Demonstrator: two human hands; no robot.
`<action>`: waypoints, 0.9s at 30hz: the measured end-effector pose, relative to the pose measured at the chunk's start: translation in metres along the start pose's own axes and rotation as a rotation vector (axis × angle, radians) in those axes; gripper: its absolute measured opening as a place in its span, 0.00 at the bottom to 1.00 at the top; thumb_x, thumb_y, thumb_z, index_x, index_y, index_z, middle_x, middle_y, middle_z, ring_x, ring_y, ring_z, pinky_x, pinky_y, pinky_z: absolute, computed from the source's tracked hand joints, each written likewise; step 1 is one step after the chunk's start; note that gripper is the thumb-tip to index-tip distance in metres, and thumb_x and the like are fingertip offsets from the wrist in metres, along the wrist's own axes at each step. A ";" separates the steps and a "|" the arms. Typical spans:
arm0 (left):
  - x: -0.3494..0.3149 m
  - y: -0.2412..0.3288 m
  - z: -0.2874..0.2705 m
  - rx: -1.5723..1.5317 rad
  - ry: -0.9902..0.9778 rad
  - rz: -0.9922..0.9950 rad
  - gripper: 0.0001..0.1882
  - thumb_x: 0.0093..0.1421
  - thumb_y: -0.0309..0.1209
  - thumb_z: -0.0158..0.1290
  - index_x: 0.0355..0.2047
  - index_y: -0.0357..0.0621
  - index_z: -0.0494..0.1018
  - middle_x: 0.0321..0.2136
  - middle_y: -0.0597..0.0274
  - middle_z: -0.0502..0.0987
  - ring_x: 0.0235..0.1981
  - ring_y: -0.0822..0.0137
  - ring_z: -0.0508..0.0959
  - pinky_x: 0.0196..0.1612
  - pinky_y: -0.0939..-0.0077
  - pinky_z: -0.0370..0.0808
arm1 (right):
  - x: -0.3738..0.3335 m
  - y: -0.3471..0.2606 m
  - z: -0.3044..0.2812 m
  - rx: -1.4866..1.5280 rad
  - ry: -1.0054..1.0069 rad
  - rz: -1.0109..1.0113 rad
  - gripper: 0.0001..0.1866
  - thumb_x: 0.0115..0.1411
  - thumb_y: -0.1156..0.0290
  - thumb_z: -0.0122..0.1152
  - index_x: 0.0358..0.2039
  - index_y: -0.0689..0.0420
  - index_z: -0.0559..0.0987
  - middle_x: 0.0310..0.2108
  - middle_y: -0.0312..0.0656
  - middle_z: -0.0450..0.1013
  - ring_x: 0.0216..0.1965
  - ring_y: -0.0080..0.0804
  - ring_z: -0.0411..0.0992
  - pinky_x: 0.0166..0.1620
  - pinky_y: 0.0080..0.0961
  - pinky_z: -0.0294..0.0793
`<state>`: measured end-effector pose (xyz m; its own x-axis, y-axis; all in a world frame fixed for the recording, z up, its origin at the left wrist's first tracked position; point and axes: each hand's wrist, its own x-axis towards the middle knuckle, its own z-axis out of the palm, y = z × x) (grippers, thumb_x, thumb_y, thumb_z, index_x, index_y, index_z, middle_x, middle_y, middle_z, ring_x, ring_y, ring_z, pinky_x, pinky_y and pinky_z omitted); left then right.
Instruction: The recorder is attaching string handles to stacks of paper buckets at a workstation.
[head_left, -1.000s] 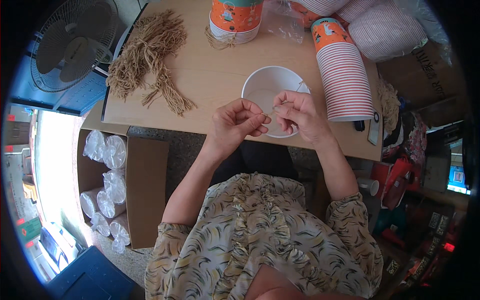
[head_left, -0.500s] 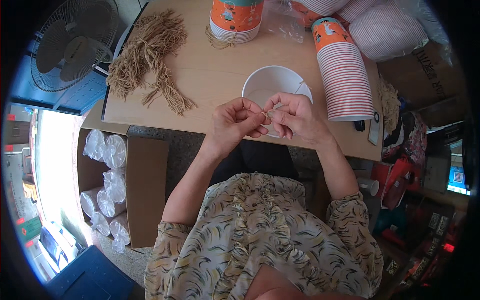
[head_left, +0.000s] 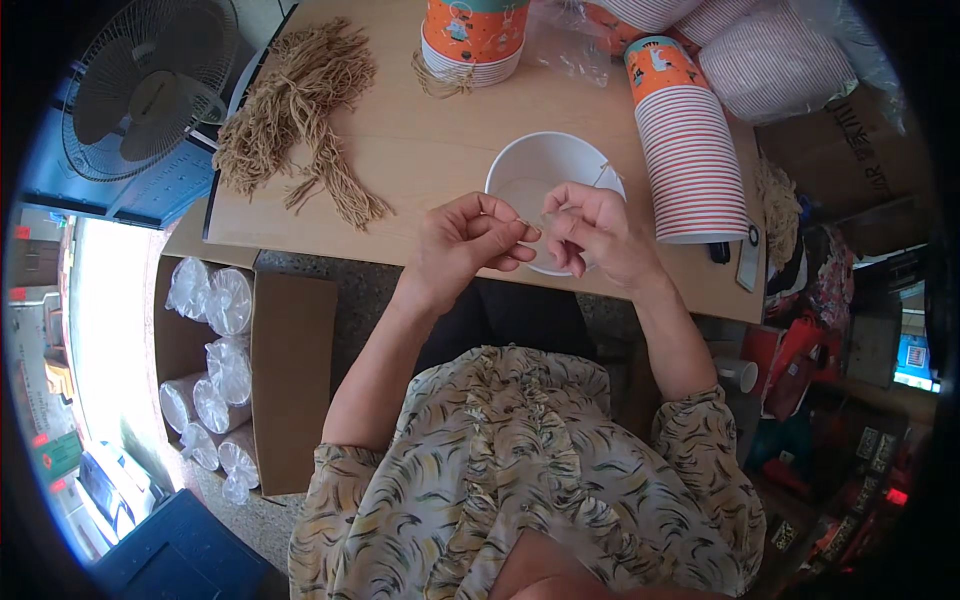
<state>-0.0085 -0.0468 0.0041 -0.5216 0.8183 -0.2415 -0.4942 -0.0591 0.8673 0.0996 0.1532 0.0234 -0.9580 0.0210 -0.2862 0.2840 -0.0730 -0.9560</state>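
A white paper bucket stands near the front edge of the table, its open mouth facing me. A short piece of twine shows at its right rim. Over its near side my left hand pinches the end of a thin tan twine between thumb and forefinger. Just to the right, my right hand is closed, thumb against curled fingers, a small gap from the left fingertips. Whatever it holds is too small to make out. Both hands partly hide the bucket.
A bundle of tan twine lies at the table's left. Orange-printed paper buckets stand at the back, with a long nested stack lying at the right. A carton of plastic-wrapped rolls is lower left, below a fan.
My hands, whose fingertips met over the bucket, have drawn slightly apart. The twine end stays in the left fingers. The bucket stays nearly where it was.
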 end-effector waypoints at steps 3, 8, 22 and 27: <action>0.000 0.000 -0.001 -0.038 -0.026 -0.012 0.07 0.68 0.28 0.55 0.40 0.35 0.73 0.37 0.54 0.83 0.35 0.69 0.84 0.37 0.80 0.82 | -0.002 -0.003 -0.002 0.062 0.075 0.006 0.10 0.69 0.71 0.54 0.45 0.64 0.74 0.21 0.34 0.73 0.20 0.14 0.69 0.21 0.13 0.67; 0.002 0.000 -0.001 -0.017 -0.040 -0.046 0.08 0.68 0.28 0.55 0.41 0.35 0.73 0.37 0.54 0.83 0.35 0.69 0.84 0.37 0.80 0.82 | -0.005 -0.004 0.003 -0.056 -0.020 -0.139 0.11 0.68 0.72 0.58 0.47 0.65 0.76 0.21 0.30 0.71 0.20 0.11 0.67 0.22 0.12 0.65; -0.001 0.003 0.001 -0.017 -0.059 -0.062 0.13 0.66 0.25 0.56 0.49 0.31 0.73 0.39 0.52 0.82 0.36 0.68 0.84 0.40 0.80 0.82 | -0.001 0.002 0.003 0.078 0.053 -0.038 0.12 0.69 0.65 0.58 0.38 0.63 0.77 0.20 0.33 0.72 0.19 0.13 0.68 0.21 0.10 0.66; -0.001 0.002 -0.001 -0.027 -0.071 -0.062 0.10 0.67 0.25 0.55 0.46 0.31 0.74 0.39 0.53 0.82 0.36 0.70 0.84 0.40 0.80 0.82 | -0.001 0.003 0.003 0.077 0.040 -0.038 0.12 0.69 0.65 0.58 0.37 0.63 0.77 0.20 0.34 0.73 0.19 0.14 0.69 0.21 0.11 0.67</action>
<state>-0.0092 -0.0483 0.0059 -0.4391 0.8594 -0.2619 -0.5431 -0.0216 0.8394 0.1010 0.1495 0.0205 -0.9651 0.0645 -0.2537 0.2422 -0.1474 -0.9589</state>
